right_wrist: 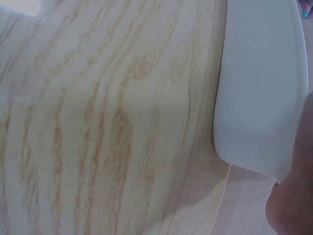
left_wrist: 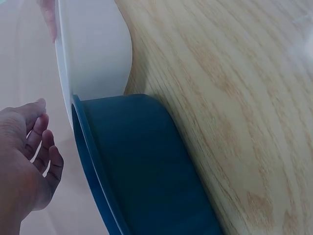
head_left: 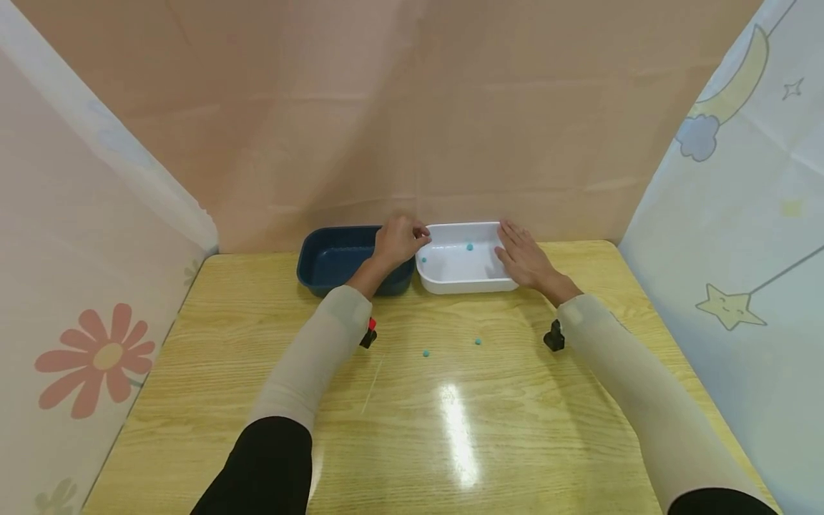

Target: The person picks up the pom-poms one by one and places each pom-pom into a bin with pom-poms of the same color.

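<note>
My left hand (head_left: 397, 239) is above where the navy bin (head_left: 305, 268) and the white bin (head_left: 466, 286) meet, fingertips over the white bin's left end. Between thumb and index finger it pinches a small teal ball (right_wrist: 304, 14), seen at the right wrist view's top corner. In the left wrist view the other fingers of this hand (left_wrist: 36, 152) are loosely bent. My right hand (head_left: 526, 257) rests on the white bin's right end, fingers extended along the rim. Inside the white bin are two teal balls, one near the middle (head_left: 470, 247), another at the left (head_left: 424, 260).
Two more teal balls lie on the wooden table (head_left: 386, 443) in front of the bins, one ball (head_left: 425, 353) left of the other ball (head_left: 478, 342). Behind the bins rises a tan backdrop (head_left: 412, 143). Patterned panels (head_left: 740, 236) flank both sides.
</note>
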